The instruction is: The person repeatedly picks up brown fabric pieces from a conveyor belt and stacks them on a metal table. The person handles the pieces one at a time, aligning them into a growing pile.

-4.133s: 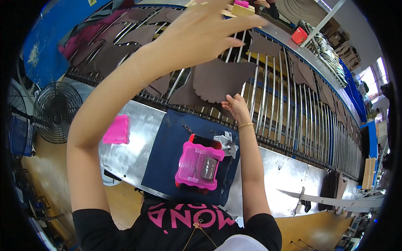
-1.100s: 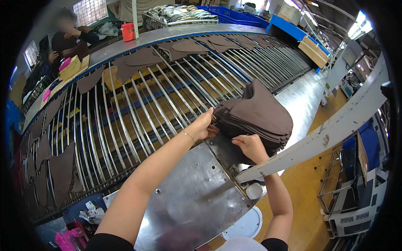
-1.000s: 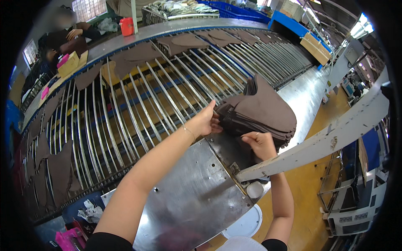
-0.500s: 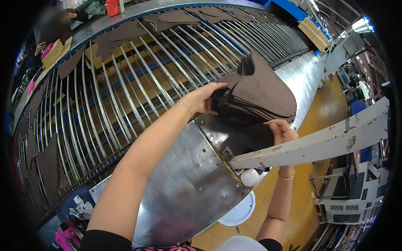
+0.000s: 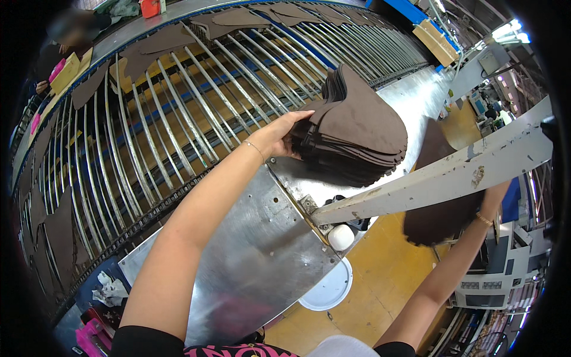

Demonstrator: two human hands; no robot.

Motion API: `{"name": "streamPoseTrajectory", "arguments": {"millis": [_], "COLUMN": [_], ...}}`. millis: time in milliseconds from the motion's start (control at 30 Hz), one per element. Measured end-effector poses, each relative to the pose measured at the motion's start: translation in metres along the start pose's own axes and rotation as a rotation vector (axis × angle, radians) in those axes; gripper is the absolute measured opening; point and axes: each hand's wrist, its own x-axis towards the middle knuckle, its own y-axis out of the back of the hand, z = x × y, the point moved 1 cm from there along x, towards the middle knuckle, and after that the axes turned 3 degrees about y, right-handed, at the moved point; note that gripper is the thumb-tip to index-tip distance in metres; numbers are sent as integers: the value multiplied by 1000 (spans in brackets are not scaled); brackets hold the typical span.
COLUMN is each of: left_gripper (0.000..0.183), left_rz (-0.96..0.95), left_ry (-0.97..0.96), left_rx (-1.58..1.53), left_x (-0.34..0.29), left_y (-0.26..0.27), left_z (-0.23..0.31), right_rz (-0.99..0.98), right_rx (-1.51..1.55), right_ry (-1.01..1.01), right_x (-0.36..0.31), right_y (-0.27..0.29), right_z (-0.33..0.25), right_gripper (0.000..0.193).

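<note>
Head view, curved, notched brown stack, left hand gripping its edge, right hand, grip hidden

Crumpled white paper lies near a pink plastic object; a red bucket stands farther back; a white beam slants rightward.

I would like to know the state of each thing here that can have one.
Stack: layered, edges uneven.
Post: slanting, paint chipped.
Left hand: around the stack's left end.
Right hand: mostly behind the post, grip hidden.
Loose piece: off the stack, partly hidden.
Conveyor: bearing brown pieces.
Paper: crumpled.
Lamp: lit.
</note>
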Motion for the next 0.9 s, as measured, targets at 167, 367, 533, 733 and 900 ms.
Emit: {"name": "streamPoseTrajectory", "arguments": {"millis": [167, 367, 533, 733, 900], "left_gripper": [82, 98, 102, 99, 87], "left_rz": [-78, -176, -173, -148, -139], "left_ry": [25, 57, 54, 47, -34], "left_rx": [-109, -98, 31, 76, 144], "left_x": [-5, 2, 8, 15, 14], "left_y": [-1, 3, 3, -3, -18], "left_z": [-11, -11, -5, -5, -8], "right_rz": [-21, -238, -453, -134, -752], "right_rx": [-20, 337, 777, 903, 1427], "right_ry": [56, 172, 177, -896, -1537], "right_x": [54, 57, 10, -70, -94], "right_y": [6, -61, -72, -122, -153], "right_z": [-8, -206, -278, -184, -166], "right_gripper": [28, 31, 39, 54, 79]}}
